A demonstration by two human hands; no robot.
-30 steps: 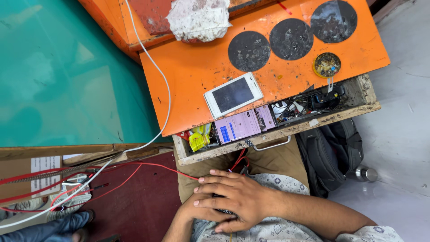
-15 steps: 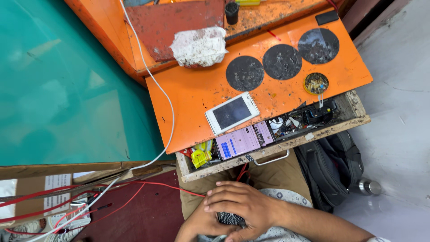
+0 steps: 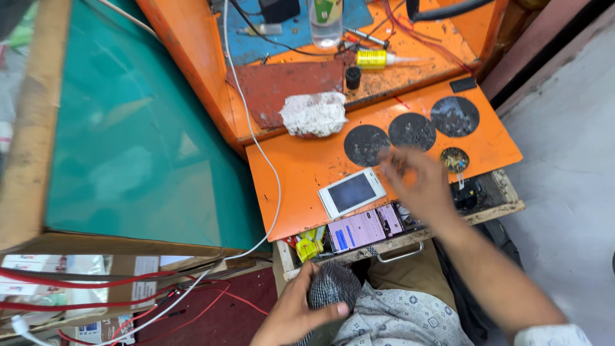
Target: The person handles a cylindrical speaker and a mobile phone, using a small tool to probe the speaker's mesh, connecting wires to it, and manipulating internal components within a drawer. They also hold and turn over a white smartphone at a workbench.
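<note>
Clutched loosely in the left hand (image 3: 296,312), a dark checked cloth (image 3: 332,286) sits bunched against the lap, thumb across it. It looks soft and light, best pinched by a fold. From the head view, the right hand (image 3: 415,182) is blurred, fingers spread and holding nothing, over the orange work board (image 3: 301,173), just beside a white phone (image 3: 352,192) lying flat above the open drawer (image 3: 397,240).
</note>
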